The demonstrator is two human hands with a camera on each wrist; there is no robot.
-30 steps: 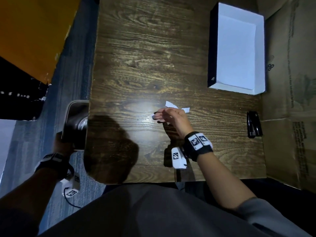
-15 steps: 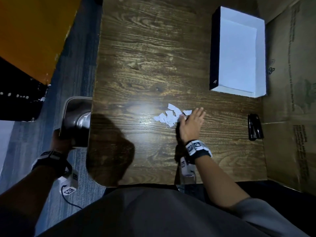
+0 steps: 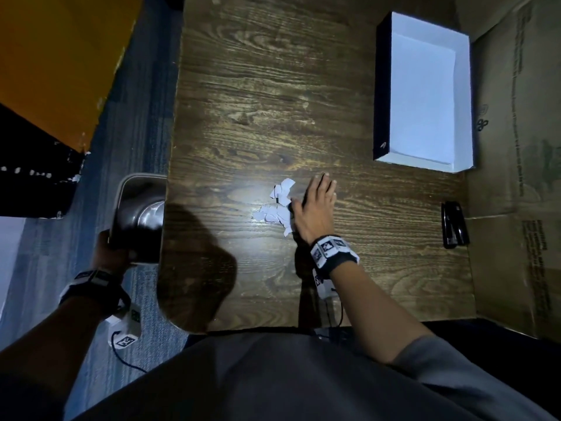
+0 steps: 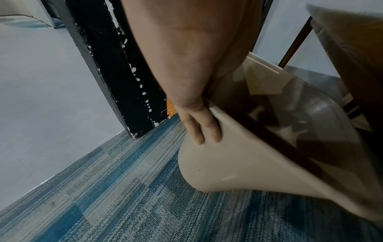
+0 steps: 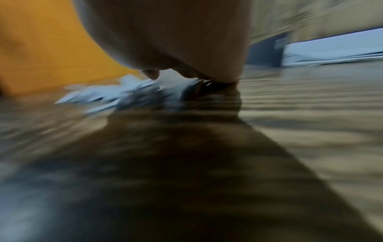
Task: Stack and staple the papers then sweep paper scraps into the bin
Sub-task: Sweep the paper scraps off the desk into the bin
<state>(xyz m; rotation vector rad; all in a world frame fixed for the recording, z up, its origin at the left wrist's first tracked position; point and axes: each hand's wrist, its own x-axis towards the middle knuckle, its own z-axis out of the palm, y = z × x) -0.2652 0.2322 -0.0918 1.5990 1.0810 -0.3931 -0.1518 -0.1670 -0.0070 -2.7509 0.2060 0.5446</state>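
A heap of white paper scraps lies mid-table on the dark wooden table. My right hand stands on its edge just right of the heap, fingers straight, its side against the scraps; the right wrist view shows the scraps blurred beside the palm. My left hand grips the rim of a beige bin held against the table's left edge, below the tabletop. In the left wrist view, fingers wrap the outside of the bin. A black stapler lies at the right edge.
An open box, black outside and white inside, holds white paper at the back right. Cardboard lines the right side. An orange panel and blue carpet are left of the table.
My right hand lifted off the scraps, came down straight-fingered on their right, and has pushed them slightly left into a tighter heap. The left hand keeps holding the bin.
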